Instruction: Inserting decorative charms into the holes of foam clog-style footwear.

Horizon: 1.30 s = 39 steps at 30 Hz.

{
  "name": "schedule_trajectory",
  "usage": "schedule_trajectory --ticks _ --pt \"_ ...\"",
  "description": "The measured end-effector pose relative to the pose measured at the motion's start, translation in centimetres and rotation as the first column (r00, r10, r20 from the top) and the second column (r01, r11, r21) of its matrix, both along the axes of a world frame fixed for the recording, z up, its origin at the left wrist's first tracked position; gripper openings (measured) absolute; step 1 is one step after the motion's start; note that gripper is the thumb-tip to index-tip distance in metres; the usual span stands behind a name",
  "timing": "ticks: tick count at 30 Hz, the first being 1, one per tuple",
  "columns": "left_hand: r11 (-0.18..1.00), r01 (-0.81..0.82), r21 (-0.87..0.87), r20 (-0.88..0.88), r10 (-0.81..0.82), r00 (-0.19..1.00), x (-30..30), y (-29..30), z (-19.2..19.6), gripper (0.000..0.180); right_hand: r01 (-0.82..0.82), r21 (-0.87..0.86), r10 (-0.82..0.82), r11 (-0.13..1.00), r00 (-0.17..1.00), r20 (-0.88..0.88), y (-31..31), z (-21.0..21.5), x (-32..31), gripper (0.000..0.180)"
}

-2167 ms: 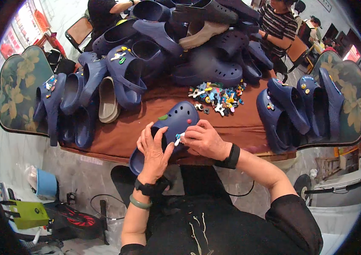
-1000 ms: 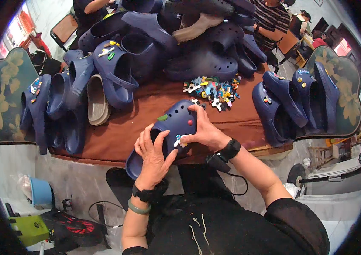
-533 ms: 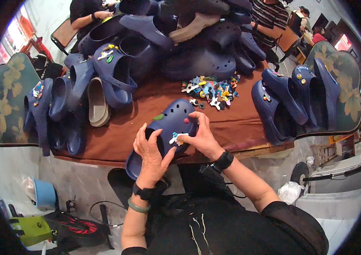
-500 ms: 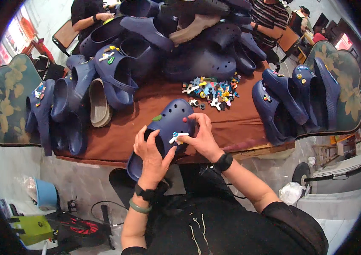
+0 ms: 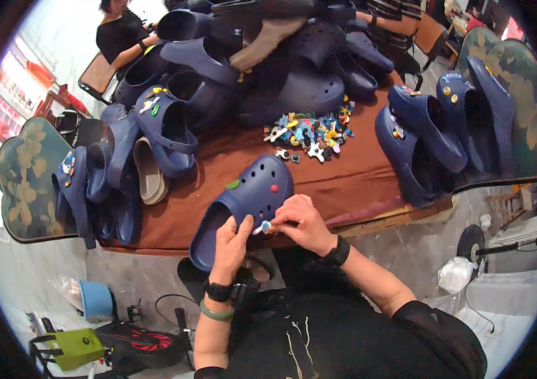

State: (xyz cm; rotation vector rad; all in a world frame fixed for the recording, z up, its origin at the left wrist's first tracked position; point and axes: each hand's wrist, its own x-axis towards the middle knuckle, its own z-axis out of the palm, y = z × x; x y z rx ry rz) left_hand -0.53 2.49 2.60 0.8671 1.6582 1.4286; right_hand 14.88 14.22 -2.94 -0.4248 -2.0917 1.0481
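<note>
A brown cloth is covering the surface, and a navy clog is lying at its near edge, left of the middle, its heel jutting past that edge and its toe pointing toward the far side. The left hand is grasping the clog by the side of its opening, most of its fingers being hidden. The right hand's fingers are pinching a small white-and-blue charm beside the upper. A green charm and a red charm are sitting on the toe.

Beyond it, a heap of colourful charms is spreading before a tall pile of clogs that is crowding the far edge. More clogs are standing by the left edge, a grey shoe among them, and others are leaning together at the right edge. Flower-patterned panels are rising at both ends.

In the room, a person in black is working past the far left corner, near a chair. On the floor, a blue bucket and a green bag are standing at lower left, and a white plastic bag is lying off the near right corner.
</note>
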Motion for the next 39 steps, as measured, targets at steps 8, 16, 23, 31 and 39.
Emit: schedule_trajectory --ticks 8,16,23,31,39 --pt "0.988 0.052 -0.147 0.009 -0.051 0.999 -0.2 0.2 0.8 0.028 0.084 -0.065 -0.092 0.994 0.988 -0.122 -1.3 -0.2 0.0 0.014" --pt "0.982 0.079 -0.169 -0.218 -0.116 0.969 -0.9 1.3 0.9 0.021 0.185 -0.054 -0.175 0.981 0.974 0.143 0.8 2.4 -2.0 0.006" --pt "0.966 0.219 -0.134 -0.028 -0.225 0.974 -1.8 1.3 -1.2 0.020 0.014 0.091 -0.035 0.996 0.973 0.228 2.3 2.8 -1.2 0.006" --pt "0.993 0.117 -0.011 -0.015 -0.117 0.993 -1.2 0.8 -2.1 0.028 -0.053 0.269 0.011 0.962 0.987 0.157 1.6 2.9 -0.8 0.012" --pt "0.989 -0.047 -0.140 -0.565 -0.041 0.824 -1.0 1.6 -2.7 0.043 -0.139 0.533 -0.013 0.835 0.962 0.271 1.0 3.5 -1.0 0.043"
